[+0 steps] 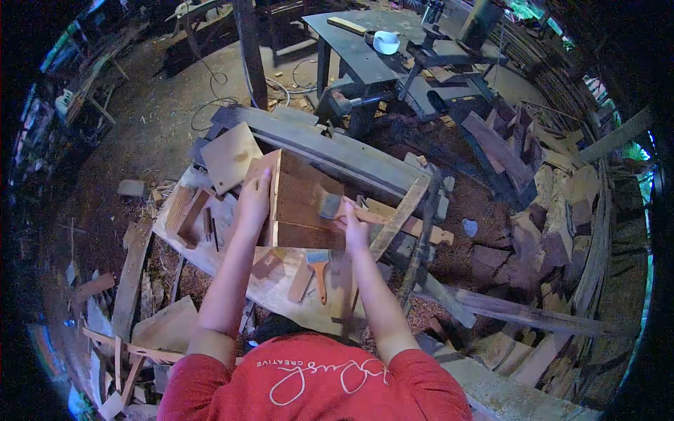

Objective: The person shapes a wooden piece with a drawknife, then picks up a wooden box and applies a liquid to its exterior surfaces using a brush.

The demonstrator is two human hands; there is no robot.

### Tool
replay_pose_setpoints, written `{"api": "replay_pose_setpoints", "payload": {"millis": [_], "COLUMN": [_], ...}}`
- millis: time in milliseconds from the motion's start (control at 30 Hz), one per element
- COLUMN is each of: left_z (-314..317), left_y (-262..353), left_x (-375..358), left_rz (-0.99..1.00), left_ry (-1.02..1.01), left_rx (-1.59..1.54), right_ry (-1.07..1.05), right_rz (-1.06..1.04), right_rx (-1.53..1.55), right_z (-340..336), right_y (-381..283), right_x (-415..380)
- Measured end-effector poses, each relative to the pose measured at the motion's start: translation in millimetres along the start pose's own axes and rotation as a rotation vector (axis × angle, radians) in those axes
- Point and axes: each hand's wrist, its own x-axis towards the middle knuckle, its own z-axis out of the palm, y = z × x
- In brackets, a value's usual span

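Note:
A wooden box [302,200] is tilted up in front of me, its brown boarded face turned toward the right. My left hand [254,202] grips the box along its left side, fingers pointing up. My right hand [353,226] is closed around the handle of a paintbrush [331,205], whose bristles touch the boarded face. Below the box, a second paintbrush with an orange handle [319,276] lies on the work board [277,289]. Beside that brush is a small wood strip [300,283]. The far side of the box is hidden.
A square wooden panel [229,158] leans behind the box at the left. Long beams [316,144] run behind it. Farther back, a dark table [351,42] bears a white cup [386,43]. Offcuts [502,144] are heaped at the right, and planks [165,326] lie at lower left.

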Motion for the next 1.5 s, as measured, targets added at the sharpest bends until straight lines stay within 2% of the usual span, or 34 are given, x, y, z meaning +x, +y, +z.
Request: {"api": "replay_pose_setpoints", "payload": {"millis": [33, 67, 133, 167, 233, 267, 300, 367, 433, 467, 533, 567, 633, 700, 767, 800, 833, 900, 933, 1000, 1033, 1100, 1167, 1233, 1267, 1300, 1333, 1367, 1433, 1467, 1500], "left_z": [-0.9, -0.5, -0.2, -0.6, -6.6, -1.8, 2.8, 1.5, -1.5, -1.0, 3.5, 6.2, 4.2, 2.6, 2.7, 3.2, 2.3, 1.8, 3.9, 4.3, 4.1, -0.8, -5.5, -4.0, -8.3, -6.7, -3.2, -0.5, 1.0, 1.5, 1.7], "left_y": [-5.6, -11.2, -16.2, -13.8, 6.5, -2.0, -10.4, 1.2, 14.6, 18.1, -3.9, -16.8, -16.2, -15.9, -15.4, -20.1, -19.8, -18.7, -26.4, -37.8, -35.1, -16.4, 5.3, 21.1, 38.8, 34.5, 26.9, 20.8, 13.1, 11.9, 14.3], "left_x": [1.0, 2.2, -1.5, -5.3, -14.8, -13.1, -9.5, -16.3, -19.9, -22.4, -13.7, -9.9, -11.1, -11.8, -11.9, -10.2, -9.8, -10.4, -6.7, -1.8, -2.9, -9.4, -15.4, -22.9, -29.9, -28.3, -25.0, -22.2, -19.4, -18.8, -20.0], "left_rz": [-0.022, -0.022, 0.017, 0.016, -0.029, 0.022, 0.074, 0.041, 0.038, 0.04, 0.056, 0.069, 0.05, 0.034, 0.002, 0.006, 0.009, 0.002, 0.015, -0.012, -0.039, -0.048, -0.053, 0.074, 0.059, 0.055, 0.047, 0.039, 0.031, 0.03, 0.03], "left_ry": [0.015, 0.015, 0.041, 0.036, 0.031, 0.049, 0.071, 0.071, 0.032, 0.047, 0.046, 0.044, 0.052, 0.065, 0.05, 0.057, 0.062, 0.079, 0.069, 0.057, 0.038, 0.027, 0.023, 0.017, 0.003, 0.006, 0.017, 0.027, 0.023, 0.019, 0.019], "left_rx": [0.008, 0.009, -0.124, -0.123, 0.045, 0.033, 0.021, 0.011, 0.006, -0.043, -0.085, -0.123, -0.114, -0.104, -0.121, -0.071, -0.071, -0.046, -0.089, -0.09, -0.089, -0.013, 0.067, -0.078, -0.053, -0.05, -0.013, 0.025, -0.032, -0.097, -0.096], "right_ry": [0.089, 0.088, 0.139, 0.144, 0.207, 0.226, 0.22, 0.246, 0.05, 0.056, -0.142, -0.143, -0.412, -0.412, -0.333, -0.248, -0.254, 0.012, 0.006, 0.16, 0.163, 0.169, 0.206, 0.101, 0.147, 0.155, 0.077, -0.01, -0.217, -0.217, -0.295], "right_rz": [0.065, 0.066, -0.162, -0.16, -0.111, -0.041, -0.047, -0.726, -0.273, -0.277, -0.153, -0.153, -0.087, -0.068, 0.181, 0.153, 0.15, 0.221, 0.219, 0.267, 0.267, -0.218, -0.166, -0.24, -0.304, -0.275, -0.341, -0.491, -0.321, -0.319, -0.198], "right_rx": [0.048, 0.048, -0.358, -0.358, -0.948, -0.743, -0.739, -1.184, -1.242, -1.242, -0.911, -0.911, -0.289, -0.185, 0.215, 0.102, 0.103, 0.142, 0.142, 0.031, 0.029, -0.794, -0.846, -0.818, -1.009, -0.974, -0.821, -0.814, -0.656, -0.655, -0.386], "right_z": [-14.2, -29.8, -56.1, -65.1, -71.0, -77.9, -68.7, -37.6, 11.4, 26.5, 47.1, 51.2, 55.3, 49.9, 35.0, 25.5, 13.6, -12.4, -21.7, -43.3, -57.4, -82.0, -82.1, -52.6, -23.2, 0.7, 24.6, 35.7, 48.4, 52.8, 57.1], "right_y": [13.0, 28.2, 45.7, 46.0, 39.4, 58.9, 55.9, 37.0, -24.6, -43.3, -66.7, -73.5, -79.2, -64.6, -35.9, -20.4, -6.1, 17.1, 21.6, 30.4, 34.3, 41.3, 46.5, 33.0, 6.8, -10.6, -35.1, -47.5, -60.4, -67.8, -76.7], "right_x": [5.7, 16.6, 26.4, 27.6, 31.7, 44.2, 49.3, 47.1, 23.0, 17.4, 8.6, 3.8, -4.9, -0.6, 17.4, 26.7, 34.0, 43.3, 48.0, 55.6, 60.1, 72.5, 83.1, 78.5, 58.3, 46.2, 30.8, 26.8, 27.7, 25.3, 22.6]}}
